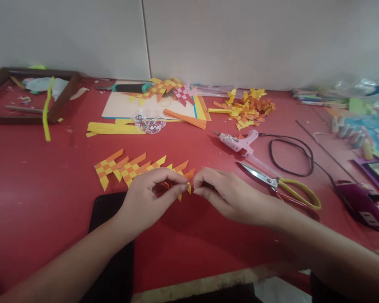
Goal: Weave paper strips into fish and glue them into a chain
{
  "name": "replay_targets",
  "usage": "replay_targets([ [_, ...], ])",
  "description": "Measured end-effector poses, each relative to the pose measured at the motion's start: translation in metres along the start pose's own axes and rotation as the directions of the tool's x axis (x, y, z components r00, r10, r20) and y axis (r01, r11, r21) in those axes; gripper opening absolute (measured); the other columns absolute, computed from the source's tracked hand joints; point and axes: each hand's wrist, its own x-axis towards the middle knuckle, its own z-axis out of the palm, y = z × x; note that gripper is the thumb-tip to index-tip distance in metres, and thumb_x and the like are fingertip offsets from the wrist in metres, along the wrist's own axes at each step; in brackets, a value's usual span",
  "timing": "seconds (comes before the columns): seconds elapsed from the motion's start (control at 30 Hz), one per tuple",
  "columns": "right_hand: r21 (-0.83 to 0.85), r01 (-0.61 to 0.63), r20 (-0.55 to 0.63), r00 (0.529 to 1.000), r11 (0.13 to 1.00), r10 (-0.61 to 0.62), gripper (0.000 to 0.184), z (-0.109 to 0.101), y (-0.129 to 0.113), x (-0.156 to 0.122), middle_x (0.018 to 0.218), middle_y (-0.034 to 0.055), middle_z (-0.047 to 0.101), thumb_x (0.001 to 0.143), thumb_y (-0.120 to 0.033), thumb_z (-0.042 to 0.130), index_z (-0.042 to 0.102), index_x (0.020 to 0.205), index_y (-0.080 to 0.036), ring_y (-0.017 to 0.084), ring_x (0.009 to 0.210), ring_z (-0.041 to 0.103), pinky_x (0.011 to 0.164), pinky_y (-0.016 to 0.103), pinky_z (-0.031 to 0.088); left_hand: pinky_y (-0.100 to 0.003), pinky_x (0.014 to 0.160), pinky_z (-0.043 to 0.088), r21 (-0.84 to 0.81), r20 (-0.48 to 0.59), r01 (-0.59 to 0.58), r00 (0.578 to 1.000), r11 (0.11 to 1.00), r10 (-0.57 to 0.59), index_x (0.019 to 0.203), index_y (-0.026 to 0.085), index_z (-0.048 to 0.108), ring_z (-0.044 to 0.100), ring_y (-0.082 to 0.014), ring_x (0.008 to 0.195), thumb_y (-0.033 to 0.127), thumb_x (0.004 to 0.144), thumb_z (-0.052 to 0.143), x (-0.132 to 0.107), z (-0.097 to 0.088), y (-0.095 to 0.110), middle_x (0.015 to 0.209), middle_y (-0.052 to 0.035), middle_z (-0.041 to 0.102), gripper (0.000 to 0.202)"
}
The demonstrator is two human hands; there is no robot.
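Fingers point(172, 174) curl near woven paper fish point(128, 170) — glue gun point(237, 144) (markings point(229, 138) blurred) beyond.

Bare tabletop point(50, 181) left of the woven paper fish point(131, 171), open passage between black slab point(121, 269) and right forearm point(303, 229), fish row crowding the left fingers point(170, 174), slab beneath left forearm point(82, 259), scissors point(273, 182), glue gun point(239, 144) and looped cord point(270, 155) blocking beyond the right forearm

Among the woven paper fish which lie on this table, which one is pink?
The pink-and-white fish at the right end of the group nearer the wall. Its colour sets it apart: the other woven fish are orange and yellow.
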Motion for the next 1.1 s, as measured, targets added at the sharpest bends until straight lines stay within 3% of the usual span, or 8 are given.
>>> replay_targets([
  [0.3, -0.018, 0.110, -0.218, 0.970, 0.994, -0.111, 0.010, 0.005, 0.006, -0.003, 0.083, -0.0002, 0.073, 0.094, -0.012, 0.057, 0.062, 0.092, -0.020, 0.008, 0.072, 0.067, 0.066, 0.018, 0.048, -0.018, 0.057, 0.052, 0.032, 0.039, 0.026, 0.999, 0.999, -0.027, 0.090, 0.021, 0.063, 0.064, -0.0080, 0.064, 0.026, 0.095, 0.057, 0.001, 0.000, 0.003, 0.081, 0.0008, 0.067, 0.010],
  [0.4, -0.032, 0.174, -0.237, 0.955, 0.984, -0.176, 0.011, 0.006, 0.007, -0.004, 0.084, -0.0001, 0.074, 0.094, -0.011, 0.057, 0.063, 0.091, -0.020, 0.008, 0.073, 0.068, 0.065, 0.018, 0.050, -0.021, 0.065, 0.056, -0.031, 0.098, 0.044, 0.994, 0.999, -0.040, 0.098, 0.022, 0.064, 0.067, -0.0109, 0.075, 0.029, 0.093, 0.062, -0.001, 0.001, 0.002, 0.090, -0.0007, 0.068, 0.009],
  [0.5, -0.045, 0.210, -0.244, 0.946, 0.977, -0.215, 0.010, 0.008, 0.008, -0.003, 0.083, 0.0003, 0.074, 0.095, -0.013, 0.058, 0.064, 0.091, -0.020, 0.009, 0.072, 0.068, 0.065, 0.018, 0.052, -0.021, 0.060, 0.053, -0.035, 0.152, 0.060, 0.987, 0.998, -0.054, 0.091, 0.021, 0.065, 0.065, -0.0119, 0.074, 0.030, 0.092, 0.063, -0.001, 0.002, 0.002, 0.082, 0.0005, 0.067, 0.009],
  [0.63, -0.138, 0.218, -0.298, 0.921, 0.966, -0.250, 0.009, 0.013, 0.010, -0.002, 0.084, 0.0014, 0.076, 0.095, -0.013, 0.061, 0.067, 0.097, -0.019, 0.010, 0.074, 0.070, 0.069, 0.018, 0.055, -0.020, 0.053, 0.045, 0.054, 0.140, 0.062, 0.988, 0.997, -0.069, 0.083, 0.020, 0.061, 0.060, -0.0098, 0.065, 0.031, 0.096, 0.057, 0.000, 0.001, 0.004, 0.073, 0.0024, 0.063, 0.016],
  [0.77, -0.269, 0.324, -0.331, 0.853, 0.907, -0.403, 0.014, 0.018, 0.010, -0.004, 0.091, 0.0043, 0.077, 0.094, -0.009, 0.061, 0.069, 0.102, -0.017, 0.012, 0.081, 0.071, 0.078, 0.024, 0.058, -0.020, 0.053, 0.039, 0.214, 0.121, -0.063, 0.992, 0.975, 0.037, 0.083, 0.020, 0.057, 0.052, -0.0082, 0.059, 0.027, 0.098, 0.053, -0.001, 0.001, 0.007, 0.069, 0.0042, 0.058, 0.017],
  [0.9, -0.236, 0.260, -0.402, 0.851, 0.936, -0.338, 0.011, 0.020, 0.005, -0.005, 0.082, 0.0008, 0.076, 0.091, -0.011, 0.065, 0.070, 0.096, -0.020, 0.011, 0.074, 0.070, 0.073, 0.022, 0.059, -0.023, 0.058, 0.038, 0.298, 0.148, -0.163, 0.981, 0.941, 0.123, 0.082, 0.019, 0.049, 0.047, -0.0092, 0.061, 0.024, 0.101, 0.045, -0.002, 0.002, 0.010, 0.069, 0.0045, 0.051, 0.021],
  [1.1, -0.214, 0.240, -0.446, 0.838, 0.947, -0.314, 0.008, 0.023, 0.001, -0.004, 0.078, 0.0015, 0.075, 0.089, -0.010, 0.067, 0.069, 0.093, -0.017, 0.011, 0.070, 0.070, 0.069, 0.020, 0.059, -0.025, 0.058, 0.036, 0.321, 0.175, -0.173, 0.977, 0.931, 0.121, 0.076, 0.021, 0.040, 0.046, -0.0114, 0.062, 0.020, 0.102, 0.037, -0.001, 0.005, 0.011, 0.068, 0.0042, 0.047, 0.026],
])
